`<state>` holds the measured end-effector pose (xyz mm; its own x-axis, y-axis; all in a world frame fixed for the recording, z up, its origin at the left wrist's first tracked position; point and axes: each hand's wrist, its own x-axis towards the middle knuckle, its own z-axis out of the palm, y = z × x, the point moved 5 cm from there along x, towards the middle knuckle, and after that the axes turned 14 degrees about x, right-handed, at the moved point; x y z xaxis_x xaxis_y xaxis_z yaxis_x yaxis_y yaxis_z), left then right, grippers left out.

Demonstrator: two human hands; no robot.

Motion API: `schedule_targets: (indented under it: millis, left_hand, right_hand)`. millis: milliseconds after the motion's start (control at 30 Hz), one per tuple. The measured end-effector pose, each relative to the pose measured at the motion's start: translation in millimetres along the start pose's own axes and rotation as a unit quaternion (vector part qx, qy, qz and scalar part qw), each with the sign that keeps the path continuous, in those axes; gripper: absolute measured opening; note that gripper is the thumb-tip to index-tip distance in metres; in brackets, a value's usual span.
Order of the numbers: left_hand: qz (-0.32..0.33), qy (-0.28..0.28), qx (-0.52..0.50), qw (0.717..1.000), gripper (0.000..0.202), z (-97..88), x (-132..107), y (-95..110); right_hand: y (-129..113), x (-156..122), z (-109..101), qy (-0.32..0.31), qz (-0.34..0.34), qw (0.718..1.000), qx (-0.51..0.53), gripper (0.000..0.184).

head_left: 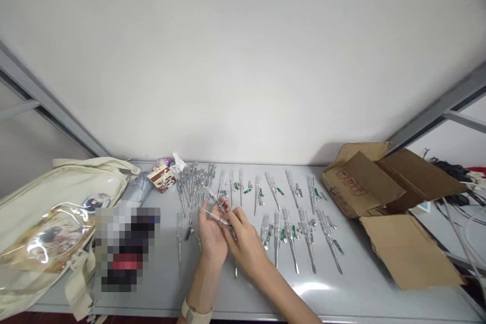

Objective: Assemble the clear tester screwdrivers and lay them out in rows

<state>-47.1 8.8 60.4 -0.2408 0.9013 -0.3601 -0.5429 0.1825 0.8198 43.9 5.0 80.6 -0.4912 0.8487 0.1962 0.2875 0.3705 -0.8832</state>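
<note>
My left hand [213,238] is turned palm up, its fingers curled around a clear-handled tester screwdriver [215,196]. My right hand [245,240] reaches across from the right and pinches a slim clear piece [216,216] over the left palm. Whether the two pieces are joined, I cannot tell. Below the hands, a metal blade tip [236,269] shows on the table. Close by on the left lies another clear screwdriver [179,243] with a dark small part [188,233]. Right of my hands, several screwdrivers [291,238] lie in a row with green strips and small silvery pieces.
On the grey table [266,298], a bunch of screwdrivers [195,182] and a spaced row [290,187] lie at the back. A cream bag [38,202] and grey folded fabric [138,190] are left. An opened cardboard box [353,187] stands right, one flap [412,250] extending forward.
</note>
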Motion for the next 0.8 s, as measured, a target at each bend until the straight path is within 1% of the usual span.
schedule_targets:
  millis: [67,100,167,200,267,300,367,433,500,533,600,700,800]
  left_hand:
    - [-0.045,-0.009,-0.121,0.992,0.035,4.1,2.6,-6.8]
    - [-0.068,-0.016,-0.18,0.981,0.031,6.6,3.8,-9.6]
    - [-0.097,-0.028,-0.268,0.958,0.027,10.8,5.5,-12.1]
    - [-0.108,-0.031,-0.301,0.947,0.026,11.9,6.0,-12.6]
    - [-0.11,-0.032,-0.331,0.937,0.026,12.1,6.8,-11.6]
    - [-0.106,-0.033,-0.34,0.934,0.026,11.6,7.0,-10.6]
    - [-0.094,-0.036,-0.35,0.931,0.028,9.5,7.0,-8.5]
    - [-0.071,-0.034,-0.337,0.938,0.028,5.8,6.6,-6.6]
    - [-0.045,-0.03,-0.296,0.954,0.024,1.2,5.4,-5.0]
    - [-0.033,-0.03,-0.273,0.961,0.022,-0.8,4.6,-4.2]
    - [-0.019,-0.03,-0.239,0.97,0.017,-4.5,2.8,-3.0]
    - [-0.01,-0.031,-0.235,0.971,0.017,-8.0,0.6,0.1]
    - [-0.018,-0.026,-0.244,0.969,0.019,-9.2,-1.4,2.1]
  right_hand:
    - [0.7,1.6,-0.4,0.012,0.005,1.0,-0.002,0.015]
    - [-1.3,2.3,-2.0,0.013,0.005,1.0,0.005,0.014]
    - [-8.6,3.3,-8.1,0.01,0.005,0.999,0.036,0.015]
    - [-12.6,3.5,-12.8,0.012,0.005,0.998,0.055,0.017]
    - [-17.0,3.3,-25.7,0.037,0.006,0.995,0.092,0.02]
    - [-15.3,2.6,-33.5,0.059,0.012,0.993,0.105,0.022]
    - [-1.3,-0.1,-49.9,0.113,0.04,0.987,0.105,0.028]
    - [24.2,-4.7,-65.1,0.163,0.086,0.981,0.066,0.032]
    - [52.4,-9.7,-76.7,0.196,0.126,0.972,0.005,0.033]
    - [64.8,-11.7,-80.3,0.206,0.141,0.968,-0.019,0.034]
    - [82.0,-13.5,-83.6,0.219,0.149,0.963,-0.05,0.037]
    - [91.8,-10.3,-83.5,0.243,0.147,0.955,-0.088,0.044]
    - [96.5,-1.0,-84.5,0.254,0.145,0.945,-0.146,0.046]
